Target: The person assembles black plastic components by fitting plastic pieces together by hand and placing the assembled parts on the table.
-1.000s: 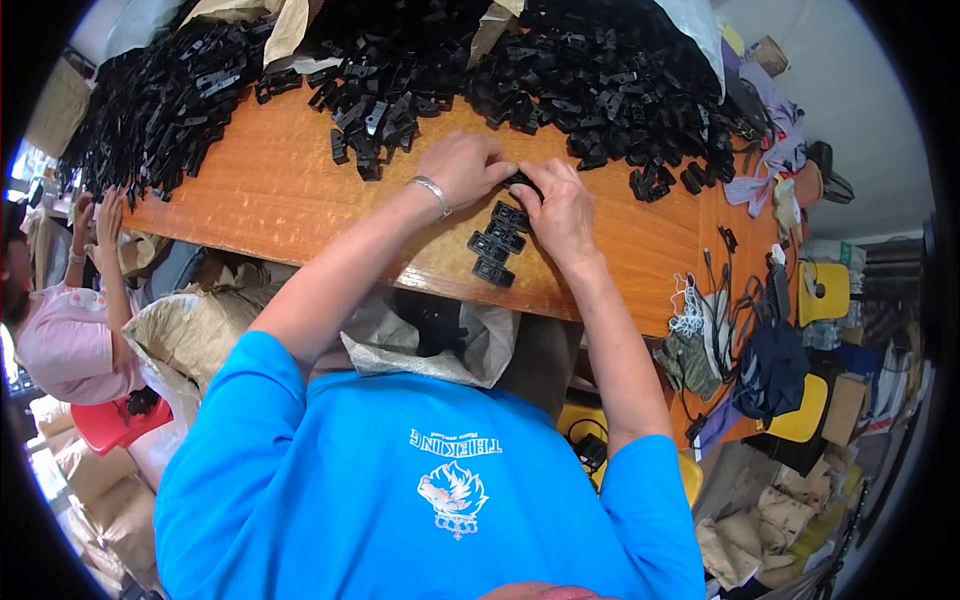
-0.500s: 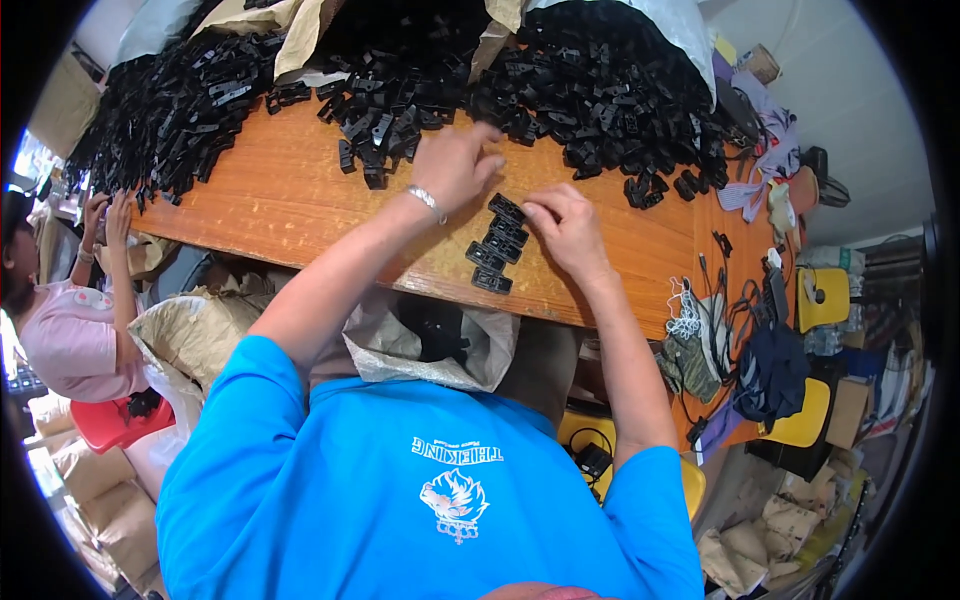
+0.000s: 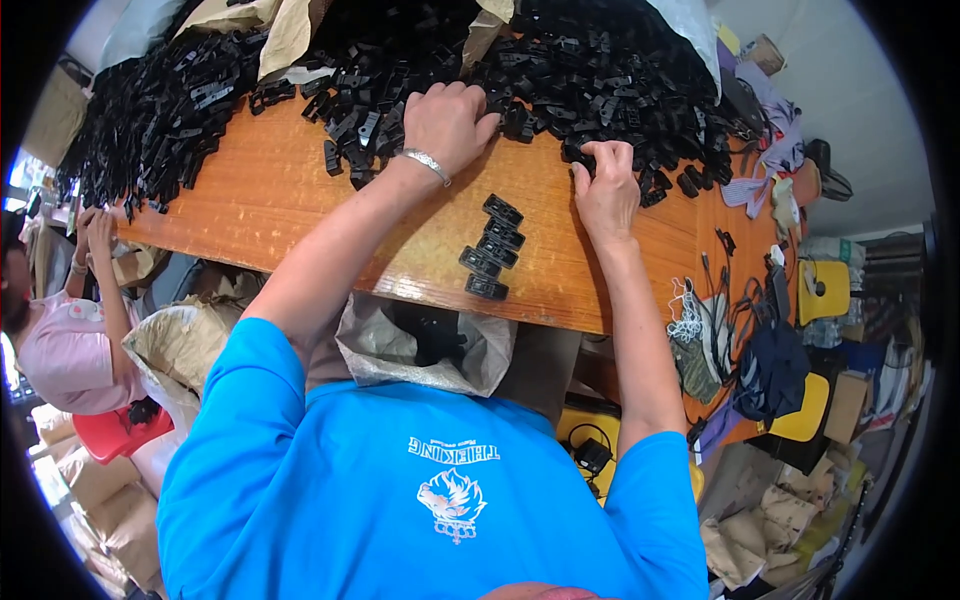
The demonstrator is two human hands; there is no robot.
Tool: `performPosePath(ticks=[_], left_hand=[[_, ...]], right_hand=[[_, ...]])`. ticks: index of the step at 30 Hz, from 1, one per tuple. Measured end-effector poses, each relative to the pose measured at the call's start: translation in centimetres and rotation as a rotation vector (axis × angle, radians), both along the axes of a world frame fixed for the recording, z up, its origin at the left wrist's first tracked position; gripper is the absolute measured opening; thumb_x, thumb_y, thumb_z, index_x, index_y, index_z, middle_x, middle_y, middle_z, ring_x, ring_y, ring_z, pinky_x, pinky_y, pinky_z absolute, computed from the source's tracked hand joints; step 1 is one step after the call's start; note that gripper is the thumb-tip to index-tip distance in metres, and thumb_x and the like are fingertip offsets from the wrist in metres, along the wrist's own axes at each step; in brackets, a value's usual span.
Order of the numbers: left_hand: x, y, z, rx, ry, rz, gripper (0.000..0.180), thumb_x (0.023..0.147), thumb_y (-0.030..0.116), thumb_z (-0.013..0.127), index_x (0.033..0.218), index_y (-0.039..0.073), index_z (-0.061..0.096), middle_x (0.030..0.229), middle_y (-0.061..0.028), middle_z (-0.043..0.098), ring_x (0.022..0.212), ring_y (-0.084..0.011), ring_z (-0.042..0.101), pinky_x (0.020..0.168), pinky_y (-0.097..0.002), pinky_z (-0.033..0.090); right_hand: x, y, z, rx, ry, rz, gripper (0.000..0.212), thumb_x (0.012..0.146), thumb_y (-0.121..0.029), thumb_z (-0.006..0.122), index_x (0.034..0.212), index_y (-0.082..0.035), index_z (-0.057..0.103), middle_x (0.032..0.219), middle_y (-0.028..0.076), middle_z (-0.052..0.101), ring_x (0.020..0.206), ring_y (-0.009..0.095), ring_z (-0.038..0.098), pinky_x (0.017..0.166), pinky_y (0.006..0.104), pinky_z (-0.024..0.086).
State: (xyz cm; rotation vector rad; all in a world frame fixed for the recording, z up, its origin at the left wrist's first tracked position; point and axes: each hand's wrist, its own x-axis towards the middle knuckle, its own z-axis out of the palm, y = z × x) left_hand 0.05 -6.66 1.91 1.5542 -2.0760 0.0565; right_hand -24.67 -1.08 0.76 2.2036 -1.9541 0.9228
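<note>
A short staggered row of small black plastic parts (image 3: 492, 247) lies on the wooden table in front of me. My left hand (image 3: 447, 128) is at the near edge of the middle heap of black parts (image 3: 400, 70). Its fingers are bent down among the pieces, fingertips hidden, the thumb off to the side. Over at the right heap of black parts (image 3: 620, 90), my right hand (image 3: 610, 190) has thumb and bent forefinger closed around a black plastic part (image 3: 573, 150) at the heap's edge.
An open woven sack (image 3: 425, 345) with black pieces inside sits at my lap, below the table edge (image 3: 540, 318). Another black heap (image 3: 160, 110) covers the table's left. Cables (image 3: 735, 310) and dark cloth (image 3: 770, 370) lie right. A co-worker in pink (image 3: 70, 345) sits at left.
My right hand has left the row and moved up and right to the right heap. My left hand has shifted slightly up and left into the pieces. The row stays on the table.
</note>
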Motion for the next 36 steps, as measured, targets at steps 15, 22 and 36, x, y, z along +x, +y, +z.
performPosePath(ticks=[15, 22, 36], left_hand=[[-1.6, 3.6, -0.9, 0.145, 0.151, -0.537, 0.029, 0.082, 0.016, 0.087, 0.101, 0.008, 0.067, 0.097, -0.0079, 0.069, 0.101, -0.0303, 0.066, 0.089, -0.0419, 0.054], [-1.1, 4.1, -0.7, 0.226, 0.272, -0.486, 0.031, 0.085, 0.013, 0.085, 0.110, 0.006, 0.069, 0.103, -0.0098, 0.071, 0.104, -0.0316, 0.066, 0.090, -0.0421, 0.055], [-0.5, 4.6, -1.8, 0.269, 0.318, -0.435, 0.022, 0.090, 0.014, 0.078, 0.110, 0.006, 0.072, 0.102, -0.0112, 0.071, 0.101, -0.0332, 0.068, 0.090, -0.0438, 0.055]], right_hand=[[-3.2, -0.2, -3.8, 0.054, -0.718, -0.024, 0.017, 0.087, 0.010, 0.066, 0.100, 0.000, 0.070, 0.091, 0.006, 0.069, 0.072, 0.011, 0.068, 0.067, 0.0270, 0.058], [-3.4, 1.7, -3.9, 0.217, -1.048, -0.040, 0.012, 0.096, 0.006, 0.064, 0.103, 0.001, 0.073, 0.093, 0.003, 0.071, 0.077, 0.011, 0.069, 0.070, 0.0264, 0.059], [1.6, 7.3, 0.3, 0.255, -0.211, 0.150, 0.026, 0.092, -0.024, 0.082, 0.107, -0.003, 0.077, 0.099, 0.013, 0.072, 0.081, 0.029, 0.072, 0.073, 0.0415, 0.057]])
